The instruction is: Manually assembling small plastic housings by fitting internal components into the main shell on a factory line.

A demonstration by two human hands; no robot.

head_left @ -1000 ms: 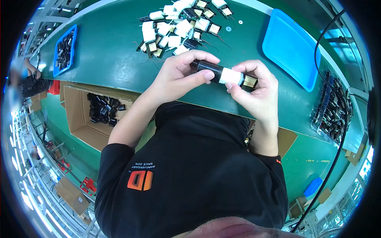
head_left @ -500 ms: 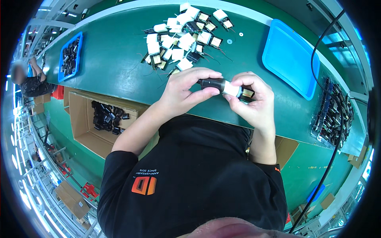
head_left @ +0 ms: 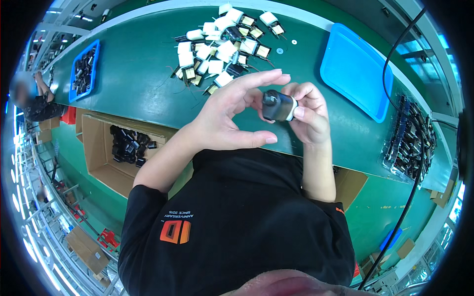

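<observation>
A small black housing with a white part point(head_left: 279, 106) is held above the bench's near edge. My right hand point(head_left: 311, 111) pinches its white end between thumb and fingers. To its left, my left hand point(head_left: 236, 112) has thumb and index finger spread wide around the housing's black end; some of its fingers are hidden behind the housing, so contact there cannot be made out. Beyond both hands lies a heap of white and black parts with cream blocks and thin wires point(head_left: 217, 52) on the green bench top point(head_left: 138, 74).
An unfilled blue tray point(head_left: 355, 74) lies at the right, beside black parts in a clear tray point(head_left: 411, 138). A blue bin of black parts point(head_left: 85, 71) stands far left. Below the bench is a cardboard box point(head_left: 106, 172). A black cable point(head_left: 409, 207) hangs at right; another person point(head_left: 39, 101) sits far left.
My left hand has let go of the housing's black end and spread its thumb and index finger. The right hand has turned the housing, bringing its black end toward view.
</observation>
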